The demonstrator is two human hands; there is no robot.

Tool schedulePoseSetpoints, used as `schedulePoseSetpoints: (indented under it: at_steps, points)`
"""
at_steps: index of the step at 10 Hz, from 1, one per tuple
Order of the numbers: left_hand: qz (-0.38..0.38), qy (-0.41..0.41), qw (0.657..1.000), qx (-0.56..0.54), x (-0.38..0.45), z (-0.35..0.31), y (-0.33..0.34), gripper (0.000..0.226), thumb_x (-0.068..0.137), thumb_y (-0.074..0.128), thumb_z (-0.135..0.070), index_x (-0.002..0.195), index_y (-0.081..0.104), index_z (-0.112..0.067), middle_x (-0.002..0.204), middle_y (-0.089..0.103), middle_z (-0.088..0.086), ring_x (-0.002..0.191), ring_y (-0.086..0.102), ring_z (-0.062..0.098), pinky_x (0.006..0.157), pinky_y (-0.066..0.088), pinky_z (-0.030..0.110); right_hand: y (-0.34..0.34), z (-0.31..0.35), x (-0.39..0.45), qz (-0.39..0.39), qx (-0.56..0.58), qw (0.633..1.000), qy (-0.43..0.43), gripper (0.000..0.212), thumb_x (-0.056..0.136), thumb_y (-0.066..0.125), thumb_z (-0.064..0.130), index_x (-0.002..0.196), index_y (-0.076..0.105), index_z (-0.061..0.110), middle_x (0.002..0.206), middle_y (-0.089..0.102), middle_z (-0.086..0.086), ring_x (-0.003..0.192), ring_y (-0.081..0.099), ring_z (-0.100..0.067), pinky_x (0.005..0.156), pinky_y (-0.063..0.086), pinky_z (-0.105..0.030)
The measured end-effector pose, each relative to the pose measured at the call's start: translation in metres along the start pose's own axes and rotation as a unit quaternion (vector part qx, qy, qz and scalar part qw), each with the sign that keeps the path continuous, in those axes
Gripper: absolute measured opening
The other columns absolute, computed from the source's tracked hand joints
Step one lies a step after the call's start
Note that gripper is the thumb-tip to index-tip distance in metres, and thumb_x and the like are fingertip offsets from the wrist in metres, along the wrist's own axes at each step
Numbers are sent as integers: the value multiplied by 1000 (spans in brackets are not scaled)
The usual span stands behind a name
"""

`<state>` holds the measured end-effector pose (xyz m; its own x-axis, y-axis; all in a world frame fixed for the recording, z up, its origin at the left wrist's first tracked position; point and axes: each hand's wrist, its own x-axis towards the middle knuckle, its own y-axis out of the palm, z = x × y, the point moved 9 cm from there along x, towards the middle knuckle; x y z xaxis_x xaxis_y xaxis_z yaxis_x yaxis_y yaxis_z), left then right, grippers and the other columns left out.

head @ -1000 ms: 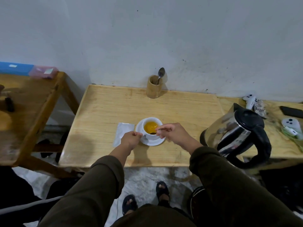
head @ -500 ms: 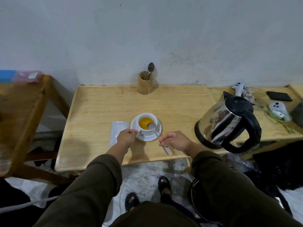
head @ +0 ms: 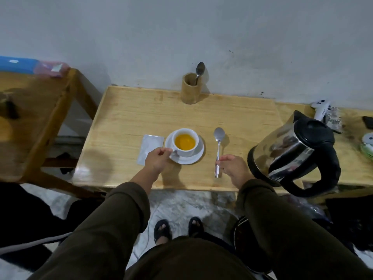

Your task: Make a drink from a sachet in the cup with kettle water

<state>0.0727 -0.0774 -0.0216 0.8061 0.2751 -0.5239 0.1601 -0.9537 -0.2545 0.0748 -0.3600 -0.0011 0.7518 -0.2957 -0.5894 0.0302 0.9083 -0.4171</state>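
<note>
Fingertips point(head: 219, 161) of right hand point(head: 232, 168) pinched on handle of spoon point(head: 218, 146), bowl lying on wooden table point(head: 129, 118), right of saucer point(head: 198, 153). Left hand point(head: 158, 159) curled closed at handle side of cup point(head: 185, 141); handle itself hidden, so exact grip unclear. Cup upright on saucer, holding orange liquid, near table centre. Sachet point(head: 150, 147) flat, just left of saucer, partly under left hand. Kettle point(head: 296, 150) well right. Probably ceramic: rigid, breakable, smooth, likely hot with fresh liquid. Best taken by handle, kept level, saucer steadied beneath, lifted slowly against slopping.
</note>
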Motion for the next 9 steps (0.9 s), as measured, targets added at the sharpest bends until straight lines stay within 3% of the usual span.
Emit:
schedulePoseSetpoints:
  at_steps: [1, 2, 4, 5, 6, 8, 9]
  points:
    - [-32, -1, 999, -19, -4, 2, 0, 28, 89, 58, -35, 103, 65, -12, 99, 60, 1, 95, 53, 16, 81, 40, 27, -3, -4, 19, -19, -25, 999, 19, 25, 76, 72, 10, 59, 62, 25, 77, 65, 1, 88, 60, -22, 94, 53, -40]
    - [-53, -8, 998, -28, -6, 4, 1, 32, 88, 59, -35, 106, 65, -10, 99, 60, 1, 94, 53, 15, 80, 40, 27, 4, -11, 37, 20, -66, 997, 29, 29, 79, 67, 7, 59, 58, 26, 82, 65, -2, 86, 59, -22, 94, 53, -39]
    - [-68, -18, 995, -71, -6, 14, 3, 22, 85, 62, -37, 94, 65, -17, 92, 61, 2, 89, 54, 17, 82, 46, 32, 6, -6, 39, 52, -116, 992, 10, 27, 83, 62, 10, 62, 56, 25, 87, 61, -5, 81, 59, -22, 84, 54, -33]
    - [-77, -20, 992, -94, -5, 18, 5, 22, 80, 64, -40, 89, 66, -20, 89, 60, 1, 89, 54, 17, 83, 47, 35, 7, -4, 42, 48, -132, 990, 10, 14, 86, 58, 17, 93, 70, 16, 105, 68, -8, 104, 64, -26, 89, 51, -30]
    - [-85, -22, 991, -104, -5, 20, 5, 31, 76, 64, -42, 94, 67, -18, 88, 59, 1, 89, 54, 17, 84, 47, 35, 2, 3, 46, 41, -185, 982, -25, 33, 94, 42, 19, 121, 60, 13, 129, 58, -5, 122, 54, -21, 104, 44, -29]
    - [-85, -19, 990, -107, -6, 16, 5, 25, 81, 63, -38, 95, 65, -17, 92, 58, 3, 89, 52, 18, 80, 44, 33, 6, 17, 33, 42, -317, 947, -34, 27, 86, 63, 33, 96, 71, 9, 110, 70, -7, 105, 65, -25, 89, 51, -28]
    - [-81, -13, 993, -90, -7, 17, 4, 23, 84, 62, -37, 97, 64, -18, 96, 60, 4, 91, 54, 17, 86, 48, 38, 6, 15, 31, 43, -314, 948, -33, 24, 85, 65, 33, 76, 64, 11, 109, 71, -10, 103, 65, -26, 90, 52, -31]
